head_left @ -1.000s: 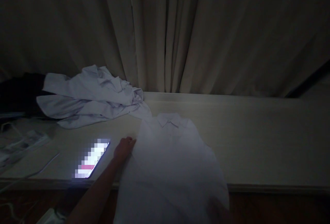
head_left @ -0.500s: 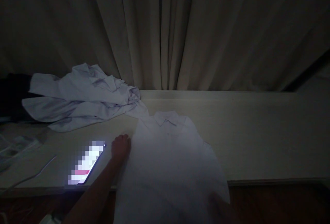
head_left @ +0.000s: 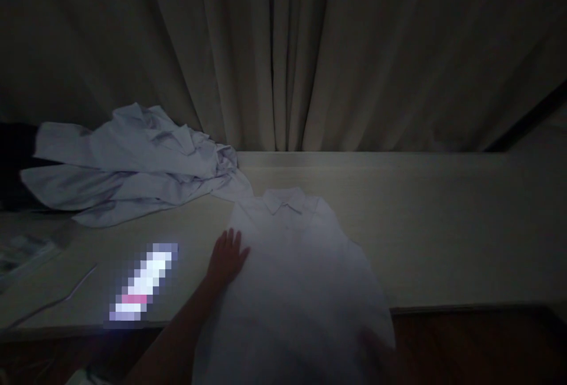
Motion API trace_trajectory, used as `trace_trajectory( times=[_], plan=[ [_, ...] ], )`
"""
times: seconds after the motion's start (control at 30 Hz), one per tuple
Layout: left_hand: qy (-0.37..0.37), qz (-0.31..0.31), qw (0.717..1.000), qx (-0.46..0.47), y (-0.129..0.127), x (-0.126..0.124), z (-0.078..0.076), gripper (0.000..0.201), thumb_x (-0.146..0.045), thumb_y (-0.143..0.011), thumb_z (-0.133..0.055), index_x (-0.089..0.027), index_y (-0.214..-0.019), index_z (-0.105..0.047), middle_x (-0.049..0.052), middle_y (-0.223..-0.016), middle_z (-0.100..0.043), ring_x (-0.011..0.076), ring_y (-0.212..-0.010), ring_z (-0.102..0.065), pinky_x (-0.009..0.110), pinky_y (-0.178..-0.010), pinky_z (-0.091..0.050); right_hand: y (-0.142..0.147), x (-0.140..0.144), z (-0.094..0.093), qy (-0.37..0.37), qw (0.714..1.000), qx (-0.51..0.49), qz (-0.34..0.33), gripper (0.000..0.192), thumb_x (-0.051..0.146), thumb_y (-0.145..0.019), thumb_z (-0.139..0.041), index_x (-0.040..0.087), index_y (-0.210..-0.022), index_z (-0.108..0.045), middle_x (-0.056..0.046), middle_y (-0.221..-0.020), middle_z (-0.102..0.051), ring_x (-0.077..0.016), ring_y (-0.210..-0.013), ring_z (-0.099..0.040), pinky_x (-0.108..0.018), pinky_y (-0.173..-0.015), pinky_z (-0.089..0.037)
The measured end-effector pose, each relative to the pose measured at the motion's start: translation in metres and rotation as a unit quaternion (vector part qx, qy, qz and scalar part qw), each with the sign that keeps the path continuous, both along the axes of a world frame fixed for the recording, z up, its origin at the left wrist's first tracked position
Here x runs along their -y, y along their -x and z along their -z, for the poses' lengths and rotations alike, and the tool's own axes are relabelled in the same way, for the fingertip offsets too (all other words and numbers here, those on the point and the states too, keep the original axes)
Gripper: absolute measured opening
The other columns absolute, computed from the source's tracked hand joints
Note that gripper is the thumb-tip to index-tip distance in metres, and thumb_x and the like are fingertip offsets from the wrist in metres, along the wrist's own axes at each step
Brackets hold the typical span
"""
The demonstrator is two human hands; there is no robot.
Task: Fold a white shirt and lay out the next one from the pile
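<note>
A white collared shirt (head_left: 301, 267) lies flat on the pale table (head_left: 443, 231), collar away from me and hem hanging over the near edge. My left hand (head_left: 227, 258) rests flat on the shirt's left side with its fingers spread, and it holds nothing. A dim dark shape at the shirt's lower right corner (head_left: 376, 349) could be my right hand, but the light is too low to tell.
A lit phone (head_left: 142, 281) lies on the table just left of my left hand. A crumpled heap of white garments (head_left: 128, 163) sits at the back left, beside something dark (head_left: 13, 166). A thin cable (head_left: 57, 299) runs along the left. Curtains (head_left: 310, 48) hang behind the table.
My left hand has moved from the table beside the shirt's left edge onto the shirt and has spread its fingers. The view has shifted slightly.
</note>
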State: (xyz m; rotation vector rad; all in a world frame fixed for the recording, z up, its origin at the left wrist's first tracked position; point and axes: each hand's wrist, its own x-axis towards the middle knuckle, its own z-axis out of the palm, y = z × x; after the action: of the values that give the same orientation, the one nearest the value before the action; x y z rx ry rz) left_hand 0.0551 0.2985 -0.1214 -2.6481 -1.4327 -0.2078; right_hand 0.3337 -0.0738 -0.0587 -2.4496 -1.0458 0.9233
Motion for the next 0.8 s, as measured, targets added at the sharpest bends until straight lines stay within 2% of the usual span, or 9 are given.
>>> trace_trajectory(
  times=[0.13, 0.23, 0.3, 0.4, 0.53, 0.67, 0.8],
  plan=[
    [-0.010, -0.001, 1.000, -0.001, -0.004, 0.008, -0.008, 0.065, -0.051, -0.090, -0.029, -0.009, -0.137, -0.041, 0.023, -0.145, -0.037, 0.0350, -0.138, -0.027, 0.051, -0.111, -0.021, 0.000, -0.001, -0.013, 0.022, 0.999, 0.010, -0.045, 0.050, 0.045, -0.077, -0.051, 0.022, -0.120, -0.060, -0.009, -0.120, -0.065, -0.0261, -0.110, -0.061, -0.035, -0.092, -0.049],
    [-0.023, 0.010, 1.000, 0.013, -0.003, 0.031, -0.010, 0.061, -0.046, -0.089, -0.031, -0.010, -0.137, -0.041, 0.022, -0.146, -0.035, 0.0347, -0.139, -0.026, 0.051, -0.112, -0.019, -0.002, -0.006, -0.020, 0.036, 0.996, 0.045, -0.072, 0.052, 0.041, -0.081, -0.045, 0.019, -0.127, -0.054, -0.010, -0.131, -0.057, -0.0254, -0.119, -0.054, -0.038, -0.102, -0.043],
    [-0.018, 0.022, 0.999, 0.018, -0.002, 0.050, -0.010, 0.060, -0.045, -0.090, -0.030, -0.011, -0.137, -0.041, 0.021, -0.147, -0.035, 0.0331, -0.139, -0.025, 0.050, -0.113, -0.019, -0.006, -0.019, -0.020, 0.008, 0.994, 0.081, -0.069, 0.051, 0.041, -0.084, -0.040, 0.017, -0.127, -0.054, -0.010, -0.135, -0.054, -0.0248, -0.123, -0.050, -0.038, -0.106, -0.038],
    [-0.002, -0.002, 1.000, 0.019, -0.004, 0.072, -0.012, 0.058, -0.043, -0.091, -0.027, -0.010, -0.137, -0.041, 0.021, -0.145, -0.038, 0.0331, -0.137, -0.031, 0.052, -0.111, -0.020, -0.010, -0.056, -0.015, -0.062, 0.983, 0.146, -0.088, 0.050, 0.039, -0.087, -0.035, 0.014, -0.126, -0.054, -0.013, -0.134, -0.053, -0.0242, -0.124, -0.049, -0.037, -0.107, -0.036],
    [-0.001, -0.025, 1.000, 0.010, -0.008, 0.078, -0.016, 0.056, -0.041, -0.091, -0.026, -0.013, -0.135, -0.045, 0.020, -0.142, -0.044, 0.0337, -0.133, -0.037, 0.054, -0.110, -0.020, -0.008, -0.124, 0.000, -0.125, 0.953, 0.250, -0.117, 0.051, 0.035, -0.089, -0.031, 0.011, -0.129, -0.051, -0.014, -0.141, -0.045, -0.0248, -0.133, -0.037, -0.039, -0.112, -0.026],
    [-0.017, -0.039, 0.999, 0.010, -0.007, 0.075, -0.011, 0.059, -0.050, -0.087, -0.031, -0.015, -0.130, -0.051, 0.019, -0.140, -0.046, 0.0372, -0.131, -0.038, 0.055, -0.108, -0.022, -0.003, -0.174, 0.010, -0.111, 0.941, 0.286, -0.144, 0.055, 0.040, -0.090, -0.036, 0.013, -0.138, -0.041, -0.015, -0.150, -0.032, -0.0289, -0.139, -0.024, -0.045, -0.114, -0.018],
    [-0.021, -0.039, 0.999, 0.015, -0.004, 0.074, -0.003, 0.060, -0.052, -0.085, -0.034, -0.018, -0.130, -0.052, 0.017, -0.141, -0.046, 0.0378, -0.132, -0.037, 0.057, -0.109, -0.020, 0.000, -0.192, 0.021, -0.075, 0.944, 0.293, -0.128, 0.062, 0.049, -0.089, -0.035, 0.017, -0.143, -0.033, -0.016, -0.152, -0.025, -0.0336, -0.140, -0.020, -0.052, -0.113, -0.011]
  ],
)
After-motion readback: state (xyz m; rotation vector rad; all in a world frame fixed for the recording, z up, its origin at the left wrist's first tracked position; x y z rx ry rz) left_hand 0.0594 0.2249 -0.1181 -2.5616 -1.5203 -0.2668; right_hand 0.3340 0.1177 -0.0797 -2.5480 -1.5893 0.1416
